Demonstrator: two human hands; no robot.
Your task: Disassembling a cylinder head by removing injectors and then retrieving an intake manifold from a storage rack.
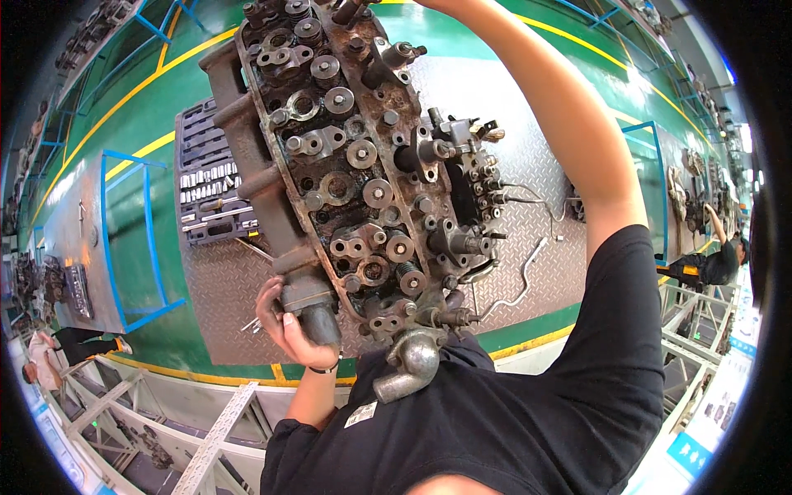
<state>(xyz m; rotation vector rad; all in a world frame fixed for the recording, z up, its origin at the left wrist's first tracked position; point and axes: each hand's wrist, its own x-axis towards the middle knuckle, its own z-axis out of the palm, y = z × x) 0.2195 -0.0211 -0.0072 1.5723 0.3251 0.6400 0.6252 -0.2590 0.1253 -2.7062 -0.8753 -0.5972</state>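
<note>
A large, oily engine cylinder head (390, 115) with rows of valve springs fills the middle, tilted close in front of my chest. A rusty manifold (272, 198) runs along its left side. My left hand (307, 340) is wrapped around the pipe-like lower end of that manifold, thumb across it. At the head's near end a metal pipe elbow (418, 359) sticks out toward my shirt. My right arm (569, 115) reaches far forward past the head's right side; the hand itself lies beyond the top edge.
Below is a bench with a tread-plate top (219, 305). On it lie an open socket set case (206, 190), a bent metal pipe (524, 276) and a fitting assembly (487, 181) with thin lines. Blue-framed benches (148, 239) stand left and right; a person (714, 260) works at right.
</note>
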